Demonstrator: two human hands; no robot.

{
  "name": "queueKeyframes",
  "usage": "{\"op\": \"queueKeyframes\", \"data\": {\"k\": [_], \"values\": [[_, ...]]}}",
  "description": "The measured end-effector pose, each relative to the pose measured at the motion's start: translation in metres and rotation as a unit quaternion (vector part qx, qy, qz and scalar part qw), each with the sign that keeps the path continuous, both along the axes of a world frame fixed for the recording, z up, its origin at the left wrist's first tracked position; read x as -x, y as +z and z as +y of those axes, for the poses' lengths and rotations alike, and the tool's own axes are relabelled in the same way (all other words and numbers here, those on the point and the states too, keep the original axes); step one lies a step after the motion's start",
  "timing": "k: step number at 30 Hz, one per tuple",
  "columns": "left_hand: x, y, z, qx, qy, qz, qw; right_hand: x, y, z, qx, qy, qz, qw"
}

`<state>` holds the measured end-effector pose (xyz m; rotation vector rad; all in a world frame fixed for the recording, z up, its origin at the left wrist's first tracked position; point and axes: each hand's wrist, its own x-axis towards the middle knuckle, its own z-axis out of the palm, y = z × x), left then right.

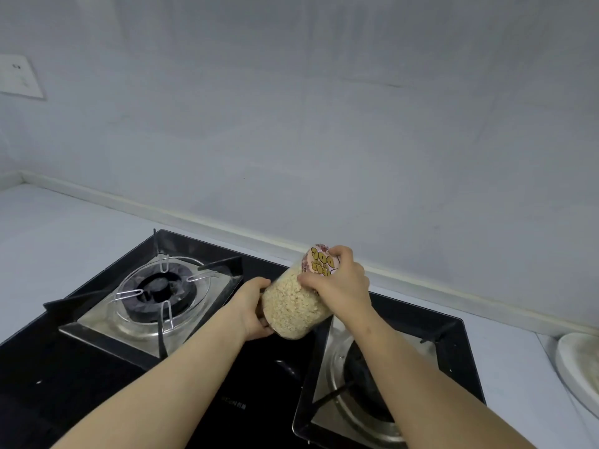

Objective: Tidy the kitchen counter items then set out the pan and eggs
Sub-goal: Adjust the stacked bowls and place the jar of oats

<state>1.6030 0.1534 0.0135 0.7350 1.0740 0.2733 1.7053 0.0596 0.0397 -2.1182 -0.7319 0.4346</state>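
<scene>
Pale desk (pixel 48 228) and grey wall (pixel 324 124) beyond the grips, black hob (pixel 81 384) beneath. Tilted clear jar (pixel 291 307) of beige flakes, pink-patterned top, grasped at base by left grip (pixel 251 311), at top by right grip (pixel 342 286).

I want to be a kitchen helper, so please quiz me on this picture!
1. True or false: the clear jar of pale flakes stands upright on the black glass gas stove.
2. How many hands hold it? A one, B two, C none.
3. Fill in: the right hand grips near its pink and yellow patterned ____.
Key: 1 false, it is tilted; 2 B, the left hand too; 3 lid.
</scene>
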Motion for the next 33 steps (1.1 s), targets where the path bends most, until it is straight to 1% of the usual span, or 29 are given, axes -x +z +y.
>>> {"op": "queueKeyframes", "data": {"k": [3,6,9,12,14,15,16,18,19,20,22,25,27,30,32,33], "values": [[0.001,0.014,-0.003,-0.003,-0.001,0.015,1.000,0.000,0.006,-0.004,-0.026,-0.006,0.024,0.999],[0.003,0.031,-0.011,-0.012,-0.010,0.012,1.000,0.003,0.021,-0.010,-0.044,-0.006,0.031,0.999],[0.002,0.046,-0.022,-0.001,-0.016,-0.013,1.000,0.005,0.039,-0.021,-0.056,-0.001,0.012,0.998],[-0.002,0.058,-0.036,0.014,-0.033,-0.039,0.999,0.006,0.058,-0.039,-0.069,0.017,-0.029,0.997],[-0.007,0.067,-0.051,0.008,-0.061,-0.057,0.996,0.005,0.071,-0.058,-0.110,0.018,-0.037,0.993],[-0.010,0.071,-0.059,0.010,-0.072,-0.065,0.995,0.004,0.077,-0.067,-0.154,0.010,-0.008,0.988],[-0.012,0.075,-0.066,0.013,-0.084,-0.076,0.993,0.004,0.083,-0.073,-0.209,-0.002,0.043,0.977],[-0.017,0.082,-0.083,0.019,-0.113,-0.092,0.989,0.005,0.091,-0.090,-0.324,-0.038,0.152,0.933],[-0.021,0.083,-0.091,0.020,-0.130,-0.098,0.987,0.004,0.093,-0.099,-0.366,-0.053,0.179,0.912],[-0.025,0.084,-0.099,0.019,-0.145,-0.104,0.984,0.002,0.093,-0.109,-0.393,-0.055,0.190,0.898],[-0.033,0.085,-0.115,0.022,-0.164,-0.113,0.980,0.000,0.093,-0.128,-0.401,-0.024,0.179,0.898],[-0.046,0.086,-0.143,0.011,-0.214,-0.139,0.967,-0.007,0.088,-0.159,-0.367,0.006,0.145,0.919],[-0.052,0.089,-0.160,-0.018,-0.253,-0.170,0.952,-0.013,0.086,-0.180,-0.355,-0.008,0.144,0.924],[-0.065,0.093,-0.188,-0.056,-0.318,-0.198,0.925,-0.025,0.085,-0.221,-0.351,-0.058,0.151,0.922],[-0.074,0.094,-0.204,-0.080,-0.368,-0.198,0.905,-0.034,0.086,-0.245,-0.349,-0.086,0.146,0.922],[-0.079,0.095,-0.215,-0.107,-0.384,-0.194,0.896,-0.038,0.086,-0.257,-0.348,-0.095,0.143,0.921]]}}
